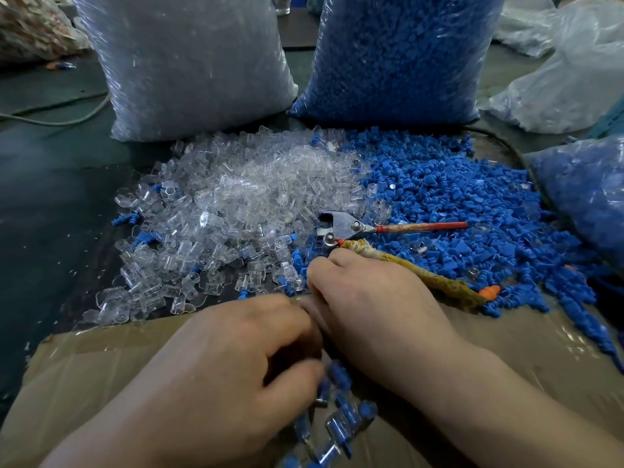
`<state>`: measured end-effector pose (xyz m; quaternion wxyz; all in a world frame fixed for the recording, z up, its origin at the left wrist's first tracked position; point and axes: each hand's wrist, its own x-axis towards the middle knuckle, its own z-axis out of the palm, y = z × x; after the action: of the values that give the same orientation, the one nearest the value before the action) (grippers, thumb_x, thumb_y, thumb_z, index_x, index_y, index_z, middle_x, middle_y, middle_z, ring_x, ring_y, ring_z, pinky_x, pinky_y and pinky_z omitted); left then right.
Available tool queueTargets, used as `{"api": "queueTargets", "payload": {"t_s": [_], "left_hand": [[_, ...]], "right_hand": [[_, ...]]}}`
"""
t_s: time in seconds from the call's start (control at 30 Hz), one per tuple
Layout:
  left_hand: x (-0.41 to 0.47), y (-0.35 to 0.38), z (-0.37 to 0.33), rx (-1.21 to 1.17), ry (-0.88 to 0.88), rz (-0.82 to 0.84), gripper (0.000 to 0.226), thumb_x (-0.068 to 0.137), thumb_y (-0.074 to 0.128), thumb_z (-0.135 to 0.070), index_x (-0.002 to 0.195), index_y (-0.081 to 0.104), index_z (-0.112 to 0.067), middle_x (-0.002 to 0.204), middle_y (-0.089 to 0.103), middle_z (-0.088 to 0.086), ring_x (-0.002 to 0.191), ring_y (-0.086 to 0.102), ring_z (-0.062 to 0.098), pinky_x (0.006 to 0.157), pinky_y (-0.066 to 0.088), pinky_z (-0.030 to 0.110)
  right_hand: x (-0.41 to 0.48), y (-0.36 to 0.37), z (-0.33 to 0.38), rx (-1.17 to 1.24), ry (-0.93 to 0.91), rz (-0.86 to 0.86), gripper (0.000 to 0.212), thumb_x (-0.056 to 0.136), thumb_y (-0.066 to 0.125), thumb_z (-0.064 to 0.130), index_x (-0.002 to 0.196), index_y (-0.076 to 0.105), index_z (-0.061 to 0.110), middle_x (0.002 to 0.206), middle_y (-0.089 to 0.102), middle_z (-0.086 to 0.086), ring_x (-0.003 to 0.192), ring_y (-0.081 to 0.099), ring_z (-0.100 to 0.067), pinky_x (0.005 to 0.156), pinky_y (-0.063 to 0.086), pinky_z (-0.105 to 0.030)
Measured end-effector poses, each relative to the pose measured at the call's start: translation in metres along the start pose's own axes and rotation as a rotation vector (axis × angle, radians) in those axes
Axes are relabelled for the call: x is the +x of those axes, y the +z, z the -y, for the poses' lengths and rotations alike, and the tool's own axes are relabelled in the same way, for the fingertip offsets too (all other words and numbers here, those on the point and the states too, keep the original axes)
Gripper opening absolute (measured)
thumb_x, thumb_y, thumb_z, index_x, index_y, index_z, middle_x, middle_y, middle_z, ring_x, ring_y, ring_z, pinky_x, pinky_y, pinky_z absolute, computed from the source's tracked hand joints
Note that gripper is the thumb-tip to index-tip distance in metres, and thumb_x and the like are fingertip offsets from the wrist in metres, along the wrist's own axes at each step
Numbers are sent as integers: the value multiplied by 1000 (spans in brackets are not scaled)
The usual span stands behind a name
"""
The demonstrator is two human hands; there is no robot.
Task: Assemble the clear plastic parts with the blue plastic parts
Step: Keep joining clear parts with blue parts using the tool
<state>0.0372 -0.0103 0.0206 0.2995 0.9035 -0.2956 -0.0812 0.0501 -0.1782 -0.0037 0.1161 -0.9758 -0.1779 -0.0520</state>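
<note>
Two hands meet lower centre, backs up: left hand point(209, 376), right hand point(378, 312). Fingers curled under, contents hidden; cannot tell grip. Heap of small clear plastic parts point(236, 197) above-left, nearer left hand. Heap of small blue plastic parts point(456, 211) above-right, nearer right hand. Parts jumbled, no common axis. Assembled clear-and-blue pieces point(341, 420) just below hands.

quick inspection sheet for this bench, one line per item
surface: dark table, taped cardboard nearest
job's things: clear parts pile left, blue parts pile right, edges mixed; assembled pieces below the hands
clutter: hand tool between piles, one handle cloth-wrapped; orange piece among blue
grippers: left hand, right hand meet, fingers curled; contents hidden
cables: grey cable far left; dark cable behind blue pile
surroundings: bag of clear parts, bag of blue parts behind; other bags right
</note>
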Motion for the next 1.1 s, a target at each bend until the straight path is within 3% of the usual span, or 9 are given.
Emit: {"api": "queueTargets", "payload": {"t_s": [0.17,0.33,0.47,0.57,0.67,0.77,0.87,1.0,1.1], "left_hand": [[5,1,21,-3,-127,-267,15,81,61,-52,95,58,-46,90,63,-34,76,62,-8,52,43,14],[7,14,19,-19,-28,-330,40,88,67,-30,123,57,-48,111,61,-27,90,62,-5,72,47,9],[9,14,20,-41,69,-343,42,78,69,-18,118,67,-31,111,65,-23,100,61,-8,83,39,-1],[9,14,22,-102,135,-349,41,78,73,-20,117,68,-31,110,66,-20,99,63,-3,81,43,3],[8,11,22,-199,227,-290,46,84,67,-28,129,62,-33,122,63,-17,107,64,5,85,48,11],[8,7,21,-171,280,-222,39,85,64,-30,123,63,-34,119,65,-17,110,65,9,88,51,17],[7,8,18,-153,211,-240,32,80,66,-38,112,63,-39,108,67,-20,100,67,2,79,52,15],[6,14,17,-155,-116,-359,25,69,74,-46,91,63,-46,80,68,-26,71,63,-7,61,45,4],[8,16,23,-222,-299,-345,28,69,77,-45,91,60,-47,68,69,-21,60,65,-2,52,48,17]], "right_hand": [[-3,-2,-5,115,61,-58,14,89,50,31,83,38,26,77,46,7,70,46,-19,58,36,-36],[-11,-15,-4,496,189,-125,12,83,62,33,86,52,28,71,59,7,69,54,-9,57,43,-27],[-11,-19,-4,779,253,-17,16,82,71,25,83,55,28,71,62,7,54,54,-5,48,43,-24],[-12,-21,-8,1034,307,99,18,84,69,18,81,53,27,58,58,3,47,53,-10,40,39,-23],[-13,-23,-12,1317,338,177,18,76,65,13,83,52,22,65,59,-9,41,47,-17,34,33,-21],[-16,-26,-16,1400,356,334,24,72,62,12,92,51,21,66,63,-6,38,46,-14,33,32,-18],[-18,-28,-17,1281,330,362,14,78,63,20,88,56,26,64,64,-1,42,51,-13,34,36,-21],[-16,-22,-21,551,190,37,21,85,53,54,92,56,35,77,64,15,68,58,-1,56,48,-22],[-10,-15,-16,174,53,-6,25,92,48,50,113,50,36,99,57,12,89,56,-11,74,49,-37]]}}
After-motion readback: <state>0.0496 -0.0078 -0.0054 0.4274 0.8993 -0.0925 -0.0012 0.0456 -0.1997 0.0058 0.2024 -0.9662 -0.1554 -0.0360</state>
